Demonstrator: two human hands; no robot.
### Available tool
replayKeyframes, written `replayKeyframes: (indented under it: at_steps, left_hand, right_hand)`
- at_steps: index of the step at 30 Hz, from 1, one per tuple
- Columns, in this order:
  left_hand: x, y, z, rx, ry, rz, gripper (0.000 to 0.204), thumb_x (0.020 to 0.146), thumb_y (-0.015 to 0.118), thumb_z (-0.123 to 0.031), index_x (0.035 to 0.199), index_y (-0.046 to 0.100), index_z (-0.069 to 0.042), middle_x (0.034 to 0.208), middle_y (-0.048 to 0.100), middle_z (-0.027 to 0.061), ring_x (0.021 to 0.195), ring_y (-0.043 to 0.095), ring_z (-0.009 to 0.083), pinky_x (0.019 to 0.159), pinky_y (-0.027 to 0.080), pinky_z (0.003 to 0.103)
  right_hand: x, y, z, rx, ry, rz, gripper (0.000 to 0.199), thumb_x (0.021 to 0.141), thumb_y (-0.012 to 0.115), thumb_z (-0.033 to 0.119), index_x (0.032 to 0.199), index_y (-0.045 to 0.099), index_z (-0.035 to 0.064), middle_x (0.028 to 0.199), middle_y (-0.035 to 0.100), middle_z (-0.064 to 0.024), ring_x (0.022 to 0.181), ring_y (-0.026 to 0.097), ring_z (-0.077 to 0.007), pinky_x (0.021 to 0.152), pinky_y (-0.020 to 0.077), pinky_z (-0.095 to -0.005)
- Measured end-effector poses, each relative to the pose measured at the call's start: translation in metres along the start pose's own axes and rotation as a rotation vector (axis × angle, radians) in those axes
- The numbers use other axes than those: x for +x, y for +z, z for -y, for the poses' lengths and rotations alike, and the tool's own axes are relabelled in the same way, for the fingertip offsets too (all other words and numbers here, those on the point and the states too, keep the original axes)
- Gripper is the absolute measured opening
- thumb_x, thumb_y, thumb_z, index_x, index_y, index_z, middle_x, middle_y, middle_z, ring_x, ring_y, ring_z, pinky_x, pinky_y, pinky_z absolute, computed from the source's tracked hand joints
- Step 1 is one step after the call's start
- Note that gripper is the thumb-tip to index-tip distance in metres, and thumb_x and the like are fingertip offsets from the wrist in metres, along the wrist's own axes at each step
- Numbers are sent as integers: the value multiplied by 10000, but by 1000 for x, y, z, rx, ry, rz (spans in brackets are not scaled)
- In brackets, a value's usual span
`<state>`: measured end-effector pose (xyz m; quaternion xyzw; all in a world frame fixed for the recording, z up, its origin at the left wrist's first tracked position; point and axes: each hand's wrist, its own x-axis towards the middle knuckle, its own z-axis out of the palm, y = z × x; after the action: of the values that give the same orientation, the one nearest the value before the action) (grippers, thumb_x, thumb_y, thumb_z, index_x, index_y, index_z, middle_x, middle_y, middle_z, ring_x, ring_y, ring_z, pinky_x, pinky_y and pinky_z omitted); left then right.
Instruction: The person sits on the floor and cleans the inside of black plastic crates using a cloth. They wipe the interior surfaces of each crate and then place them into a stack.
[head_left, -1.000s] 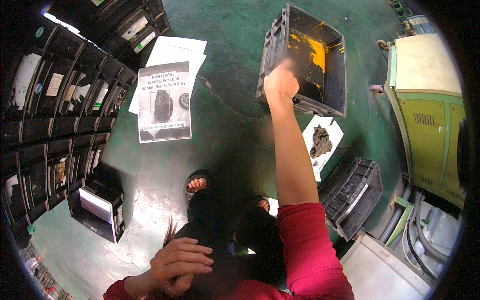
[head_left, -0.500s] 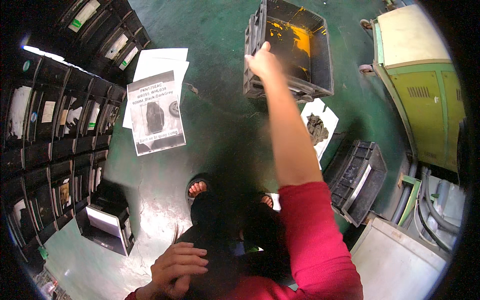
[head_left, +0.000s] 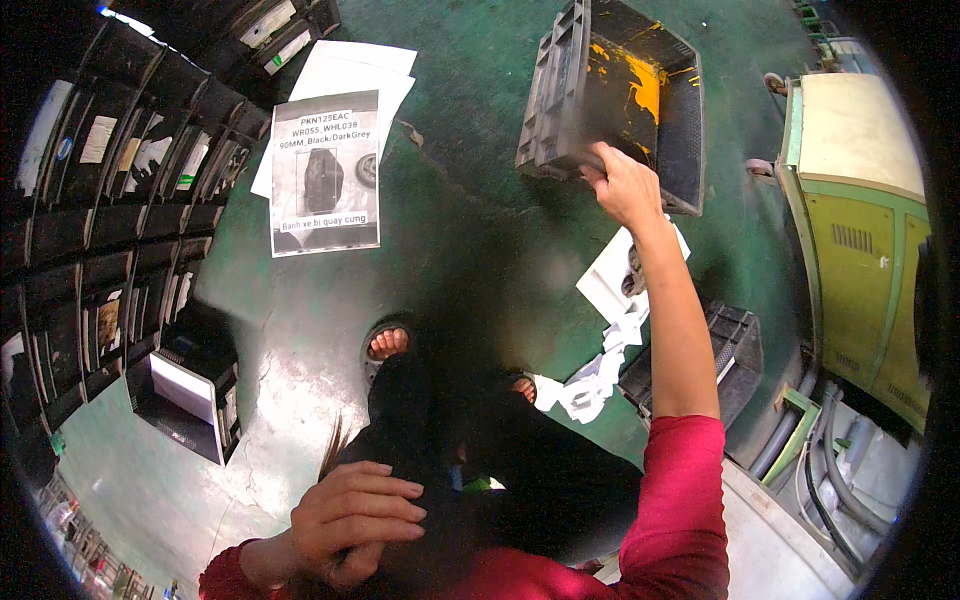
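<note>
At the far right of centre stands a black plastic crate [head_left: 682,180] with orange paint stains on its inner bottom. My right hand [head_left: 628,190] reaches out to its near edge, fingers curled over the rim by the near left corner. Whether the crate is tilted or flat on the floor, I cannot tell. Close to my body, my left hand [head_left: 362,515] hovers over my lap with its fingers loosely stretched and no object visible in it. White sheets [head_left: 606,285] lie on the floor below the crate, a dark crumpled lump [head_left: 633,272] on top of them.
Printed sheets [head_left: 325,235] lie on the green floor ahead on the left. A rack of black bins [head_left: 75,240] lines the left side, with a low bin [head_left: 185,400] beneath. Another black crate [head_left: 735,365] stands by my right arm, near a green cabinet [head_left: 860,270] and pipes [head_left: 850,480].
My right hand has shifted from the crate's left rim to its near left corner, and the arm is more bent. White crumpled paper by my right foot shows more. The view has shifted.
</note>
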<state>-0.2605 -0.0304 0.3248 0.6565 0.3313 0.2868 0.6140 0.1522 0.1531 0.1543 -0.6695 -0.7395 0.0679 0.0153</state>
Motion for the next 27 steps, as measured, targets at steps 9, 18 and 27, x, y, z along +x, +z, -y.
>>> replayKeyframes:
  at_steps: [9,18,27]
  left_hand:
    - [-6,4,1,-14,-36,-62,276,711,492,18,898,676,-71,960,669,73,957,645,268,886,464,426]
    - [-16,19,11,13,177,-184,291,916,445,-202,833,592,35,806,619,189,803,615,343,782,491,469]
    - [-21,27,-1,47,-13,-158,220,876,418,-93,877,603,26,967,619,171,946,598,279,895,438,421]
  right_hand:
    - [33,14,-12,-24,142,-14,347,844,570,331,1142,531,156,1032,634,-104,954,606,-318,817,466,-457]
    - [51,-35,25,326,306,-497,923,676,767,411,1405,240,207,1427,214,-231,1315,221,-445,1045,240,-607]
    - [-289,-36,-71,-151,1052,-559,844,707,723,356,1390,307,88,1404,350,-145,1321,254,-343,1076,207,-479]
